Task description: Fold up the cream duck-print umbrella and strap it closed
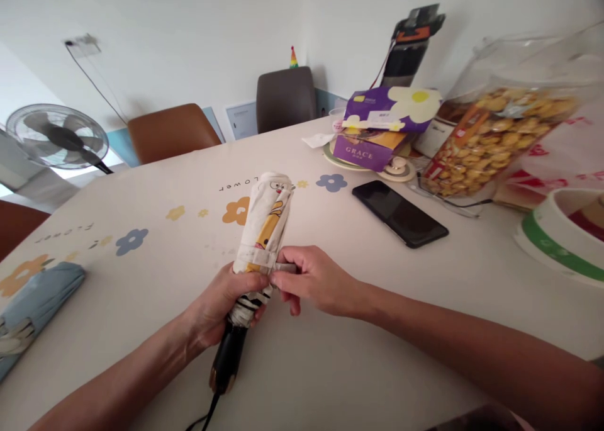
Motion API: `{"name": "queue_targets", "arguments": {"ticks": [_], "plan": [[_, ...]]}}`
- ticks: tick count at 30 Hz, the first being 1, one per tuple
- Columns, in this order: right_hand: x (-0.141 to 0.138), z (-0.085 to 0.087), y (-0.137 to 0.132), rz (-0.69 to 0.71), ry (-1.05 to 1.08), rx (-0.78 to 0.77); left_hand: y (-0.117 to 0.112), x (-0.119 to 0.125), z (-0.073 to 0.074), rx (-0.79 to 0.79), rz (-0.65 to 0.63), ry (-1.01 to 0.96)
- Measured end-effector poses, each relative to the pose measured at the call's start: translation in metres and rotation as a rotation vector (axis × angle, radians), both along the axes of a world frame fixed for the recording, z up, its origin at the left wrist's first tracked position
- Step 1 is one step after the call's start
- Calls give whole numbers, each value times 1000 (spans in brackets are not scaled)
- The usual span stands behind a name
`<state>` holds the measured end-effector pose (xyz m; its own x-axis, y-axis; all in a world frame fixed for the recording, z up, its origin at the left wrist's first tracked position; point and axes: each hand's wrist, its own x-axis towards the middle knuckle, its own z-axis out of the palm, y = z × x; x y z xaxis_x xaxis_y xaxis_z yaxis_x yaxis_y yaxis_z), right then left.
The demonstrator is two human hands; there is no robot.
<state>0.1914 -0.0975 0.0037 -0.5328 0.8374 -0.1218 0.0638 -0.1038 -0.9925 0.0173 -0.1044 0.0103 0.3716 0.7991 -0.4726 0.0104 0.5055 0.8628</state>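
A folded white umbrella (265,220) with a yellow cartoon print lies over the table, its black handle (228,358) pointing toward me. My left hand (225,302) is wrapped round the umbrella's lower end, just above the handle. My right hand (315,280) pinches the umbrella's closing strap (283,268) at the side of the folded canopy, thumb and fingers pressed together.
A black phone (399,212) lies to the right. Behind it sit purple boxes (377,129) on a plate, a clear snack jar (495,129) and a white-green bowl (557,236). A light blue pouch (35,305) rests at the left edge. Chairs and a fan (56,135) stand beyond the flowered tablecloth (155,242).
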Motion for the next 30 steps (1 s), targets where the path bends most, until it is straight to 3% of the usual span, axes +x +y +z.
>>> {"name": "queue_targets", "arguments": {"ticks": [4,6,11,14,21,24,27,30], "plan": [[-3,-1,-2,2,102,-94,0,1,1,13,-40,-13],[-3,2,-3,-9,56,-81,0,1,2,-8,-19,8],[-1,12,-5,-136,-341,272,1,3,2,-45,89,68],[-1,14,-6,-203,-422,406,1,4,0,-38,108,116],[-9,10,-7,-289,-273,160,-1,8,0,45,87,239],[-12,9,-8,-269,-295,187,-4,11,2,101,59,295],[-10,10,-8,-194,-293,243,-8,12,5,151,69,324],[-4,12,-8,-66,-206,188,-8,12,9,165,99,353]]}}
